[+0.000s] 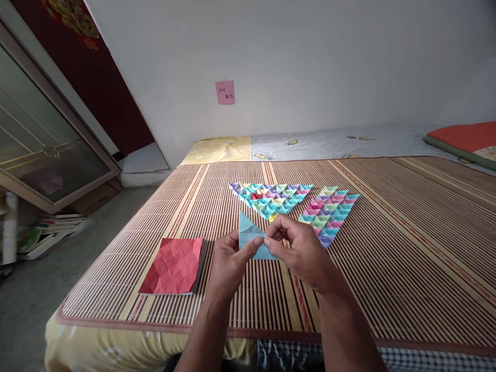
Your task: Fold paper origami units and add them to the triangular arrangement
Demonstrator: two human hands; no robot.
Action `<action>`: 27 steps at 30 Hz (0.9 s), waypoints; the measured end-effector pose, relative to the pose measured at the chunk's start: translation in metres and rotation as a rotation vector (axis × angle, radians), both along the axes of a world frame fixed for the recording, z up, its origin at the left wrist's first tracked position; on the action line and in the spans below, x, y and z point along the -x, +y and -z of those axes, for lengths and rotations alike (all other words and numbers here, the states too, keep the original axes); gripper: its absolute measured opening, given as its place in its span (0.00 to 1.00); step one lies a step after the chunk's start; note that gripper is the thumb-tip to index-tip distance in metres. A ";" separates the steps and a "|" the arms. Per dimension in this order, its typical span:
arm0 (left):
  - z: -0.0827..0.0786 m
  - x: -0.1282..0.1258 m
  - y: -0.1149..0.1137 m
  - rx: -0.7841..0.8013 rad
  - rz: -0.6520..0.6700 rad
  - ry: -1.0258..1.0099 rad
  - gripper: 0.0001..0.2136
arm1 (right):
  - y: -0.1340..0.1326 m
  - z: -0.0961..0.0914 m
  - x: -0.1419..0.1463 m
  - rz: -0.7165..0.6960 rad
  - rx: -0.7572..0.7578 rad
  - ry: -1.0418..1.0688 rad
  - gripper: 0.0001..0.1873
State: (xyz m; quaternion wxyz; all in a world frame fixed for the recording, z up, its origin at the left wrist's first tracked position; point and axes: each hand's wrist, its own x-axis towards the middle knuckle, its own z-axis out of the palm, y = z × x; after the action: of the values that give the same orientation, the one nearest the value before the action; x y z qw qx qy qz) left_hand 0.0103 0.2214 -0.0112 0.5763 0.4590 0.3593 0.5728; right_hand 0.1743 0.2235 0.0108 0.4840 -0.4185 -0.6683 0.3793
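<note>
A folded light-blue paper is held above the striped bamboo mat between both hands. My left hand pinches its lower left edge with thumb and fingers closed. My right hand pinches its right side, fingers curled. Just beyond the hands lie two multicoloured triangular assemblies of folded paper units, one in the centre and one to its right.
A stack of creased paper squares with a red sheet on top lies on the mat to the left. Books sit on the floor at left. A red cushion rests at far right. A pink note is stuck on the wall.
</note>
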 end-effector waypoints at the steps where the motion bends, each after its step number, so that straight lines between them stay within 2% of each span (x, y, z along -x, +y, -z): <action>1: 0.001 0.001 0.000 0.007 0.003 -0.003 0.11 | 0.001 0.001 0.000 -0.003 0.009 0.015 0.02; 9: -0.001 0.002 0.000 0.011 0.058 0.026 0.14 | 0.003 0.005 -0.001 -0.079 0.031 0.031 0.10; 21: -0.003 -0.006 -0.003 0.003 0.095 0.008 0.13 | 0.005 0.009 0.005 0.133 -0.073 0.088 0.13; 27: -0.002 -0.002 -0.002 -0.026 0.100 0.010 0.12 | 0.005 0.008 0.003 0.155 -0.098 0.075 0.12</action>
State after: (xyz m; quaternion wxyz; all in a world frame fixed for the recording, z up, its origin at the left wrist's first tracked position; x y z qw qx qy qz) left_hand 0.0124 0.2198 -0.0089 0.5964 0.4869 0.3313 0.5454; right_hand 0.1710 0.2290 0.0026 0.5566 -0.4304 -0.6328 0.3231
